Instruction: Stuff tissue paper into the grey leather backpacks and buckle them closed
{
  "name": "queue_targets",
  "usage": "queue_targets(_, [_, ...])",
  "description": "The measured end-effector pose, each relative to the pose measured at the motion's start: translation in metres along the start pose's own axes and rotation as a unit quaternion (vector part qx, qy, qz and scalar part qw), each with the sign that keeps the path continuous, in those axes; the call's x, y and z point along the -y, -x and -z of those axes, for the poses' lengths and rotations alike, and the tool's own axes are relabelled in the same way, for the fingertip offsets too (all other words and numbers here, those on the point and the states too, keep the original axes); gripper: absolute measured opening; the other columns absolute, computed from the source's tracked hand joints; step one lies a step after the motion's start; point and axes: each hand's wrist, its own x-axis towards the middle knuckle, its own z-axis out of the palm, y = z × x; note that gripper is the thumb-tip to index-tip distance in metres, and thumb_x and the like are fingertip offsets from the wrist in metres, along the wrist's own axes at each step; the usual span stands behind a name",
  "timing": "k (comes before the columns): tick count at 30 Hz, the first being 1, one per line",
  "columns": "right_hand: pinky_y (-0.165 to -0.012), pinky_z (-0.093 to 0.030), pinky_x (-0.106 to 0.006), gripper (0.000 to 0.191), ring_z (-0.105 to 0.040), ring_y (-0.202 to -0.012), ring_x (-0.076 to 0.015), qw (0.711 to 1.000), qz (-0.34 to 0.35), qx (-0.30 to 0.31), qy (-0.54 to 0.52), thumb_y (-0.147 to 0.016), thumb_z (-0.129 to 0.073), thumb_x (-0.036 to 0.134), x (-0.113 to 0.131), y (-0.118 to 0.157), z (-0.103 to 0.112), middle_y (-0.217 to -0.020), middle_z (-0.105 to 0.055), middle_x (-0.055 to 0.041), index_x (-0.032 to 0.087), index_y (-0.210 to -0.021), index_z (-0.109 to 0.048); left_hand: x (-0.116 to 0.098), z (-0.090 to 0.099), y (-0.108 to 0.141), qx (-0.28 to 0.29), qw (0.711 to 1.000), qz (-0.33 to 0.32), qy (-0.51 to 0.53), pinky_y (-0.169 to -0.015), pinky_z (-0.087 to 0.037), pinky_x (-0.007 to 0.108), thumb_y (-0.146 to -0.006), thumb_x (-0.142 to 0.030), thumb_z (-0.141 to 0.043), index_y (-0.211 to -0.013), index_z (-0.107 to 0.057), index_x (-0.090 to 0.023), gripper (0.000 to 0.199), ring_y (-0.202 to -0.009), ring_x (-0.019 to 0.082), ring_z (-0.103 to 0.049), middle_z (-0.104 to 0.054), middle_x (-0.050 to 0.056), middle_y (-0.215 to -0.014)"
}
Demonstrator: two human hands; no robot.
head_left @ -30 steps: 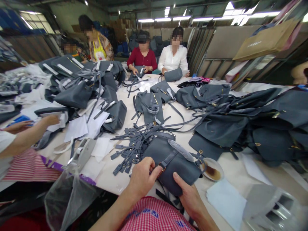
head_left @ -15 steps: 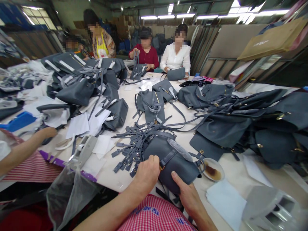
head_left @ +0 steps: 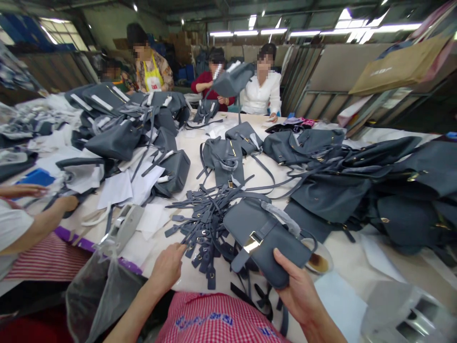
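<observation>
Our right hand [head_left: 298, 286] grips dark grey flap bag [head_left: 266, 238], thumb on front, bag tilted above table [head_left: 200, 162], gold buckle [head_left: 253, 242] showing. Our left hand [head_left: 167, 267] pinches near straps [head_left: 202, 224] (contact unclear).

the left hand [head_left: 167, 267] has its back up, fingers bent and bunched. the right hand [head_left: 298, 288], well apart from it, grips with thumb [head_left: 285, 263] extended, its other fingers hidden beneath. both bare forearms angle inward from below.
</observation>
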Motion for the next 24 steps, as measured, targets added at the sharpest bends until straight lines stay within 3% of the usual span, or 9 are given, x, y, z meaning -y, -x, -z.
queue_targets(3, [-0.054, -0.062, -0.027, 0.044, -0.072, -0.065, -0.0188, 1.0, 0.001, 0.0, -0.003, -0.055, -0.088, 0.02, -0.001, 0.003, -0.002, -0.082, -0.078, 0.0006, 0.02, -0.094, -0.069, -0.015, -0.005, 0.002, -0.007, 0.996, -0.025, 0.085, -0.074, -0.045, 0.027, -0.088, -0.02, -0.044, -0.079, -0.058, -0.019, 0.017, -0.086, 0.02, -0.065, -0.069, 0.005, -0.085])
queue_targets(5, [-0.054, -0.061, -0.026, 0.04, -0.072, -0.066, -0.019, 1.0, -0.003, -0.001, -0.003, -0.056, -0.087, 0.02, -0.001, 0.004, -0.002, -0.08, -0.077, 0.0003, 0.021, -0.091, -0.069, -0.03, 0.001, 0.0, -0.048, 0.989, -0.06, 0.123, -0.073, -0.044, 0.025, -0.086, -0.015, -0.042, -0.081, -0.056, -0.02, 0.016, -0.083, 0.017, -0.064, -0.068, 0.002, -0.084])
queue_targets(10, [-0.047, -0.059, -0.027, 0.033, -0.07, -0.057, -0.0185, 1.0, -0.02, -0.011, 0.011, -0.058, -0.084, 0.019, 0.009, 0.011, -0.005, -0.075, -0.076, -0.0008, 0.019, -0.084, -0.065, -0.061, 0.021, -0.004, -0.106, 0.989, -0.076, 0.073, -0.07, -0.047, 0.031, -0.086, -0.021, -0.046, -0.077, -0.058, -0.021, 0.015, -0.076, 0.021, -0.065, -0.067, 0.003, -0.075])
queue_targets(12, [-0.045, -0.058, -0.026, 0.031, -0.068, -0.054, -0.0177, 0.999, -0.032, -0.014, 0.021, -0.058, -0.083, 0.018, 0.017, 0.015, -0.007, -0.072, -0.076, -0.002, 0.018, -0.083, -0.064, -0.069, 0.029, -0.005, -0.209, 0.966, -0.137, 0.064, -0.085, -0.048, 0.038, -0.086, -0.016, -0.045, -0.095, -0.062, -0.018, 0.019, -0.101, 0.026, -0.063, -0.068, 0.011, -0.101])
queue_targets(15, [-0.045, -0.056, -0.026, 0.027, -0.066, -0.051, -0.0172, 0.998, -0.053, -0.022, 0.034, -0.061, -0.08, 0.019, 0.027, 0.019, -0.007, -0.069, -0.075, -0.0041, 0.016, -0.082, -0.064, -0.082, 0.042, -0.01, -0.344, 0.902, -0.254, 0.058, -0.109, -0.031, 0.052, -0.085, -0.016, -0.051, -0.127, -0.052, -0.018, 0.042, -0.138, 0.032, -0.032, -0.042, 0.018, -0.145])
queue_targets(17, [-0.045, -0.055, -0.027, 0.025, -0.066, -0.051, -0.0185, 0.997, -0.067, -0.019, 0.04, -0.061, -0.078, 0.021, 0.031, 0.022, -0.006, -0.069, -0.075, -0.0054, 0.017, -0.082, -0.066, -0.093, 0.052, -0.018, -0.347, 0.88, -0.319, 0.056, -0.114, -0.021, 0.055, -0.087, -0.019, -0.052, -0.128, -0.053, -0.023, 0.042, -0.142, 0.031, -0.026, -0.04, 0.013, -0.148])
queue_targets(20, [-0.054, -0.057, -0.033, 0.026, -0.072, -0.07, -0.026, 0.999, -0.038, 0.02, 0.028, -0.062, -0.078, 0.03, 0.038, 0.026, -0.003, -0.084, -0.077, -0.008, 0.02, -0.085, -0.068, -0.111, 0.067, -0.035, -0.277, 0.87, -0.398, 0.091, -0.109, -0.033, 0.043, -0.089, -0.014, -0.046, -0.108, -0.064, -0.024, 0.028, -0.121, 0.022, -0.054, -0.066, 0.007, -0.121])
queue_targets(22, [-0.071, -0.058, -0.041, 0.036, -0.069, -0.097, -0.0326, 0.997, 0.011, 0.073, 0.015, -0.066, -0.074, 0.048, 0.044, 0.029, 0.0, -0.104, -0.075, -0.0118, 0.022, -0.09, -0.071, -0.122, 0.078, -0.043, -0.256, 0.875, -0.394, 0.12, -0.093, -0.046, 0.034, -0.09, -0.015, -0.046, -0.094, -0.065, -0.021, 0.021, -0.097, 0.019, -0.064, -0.072, 0.006, -0.099])
queue_targets(24, [-0.089, -0.052, -0.048, 0.056, -0.058, -0.117, -0.036, 0.989, 0.059, 0.132, 0.03, -0.067, -0.065, 0.067, 0.047, 0.032, 0.003, -0.121, -0.068, -0.0154, 0.021, -0.097, -0.073, -0.134, 0.091, -0.047, -0.273, 0.882, -0.362, 0.13, -0.077, -0.049, 0.03, -0.09, -0.023, -0.05, -0.085, -0.064, -0.02, 0.015, -0.083, 0.019, -0.065, -0.07, 0.005, -0.085])
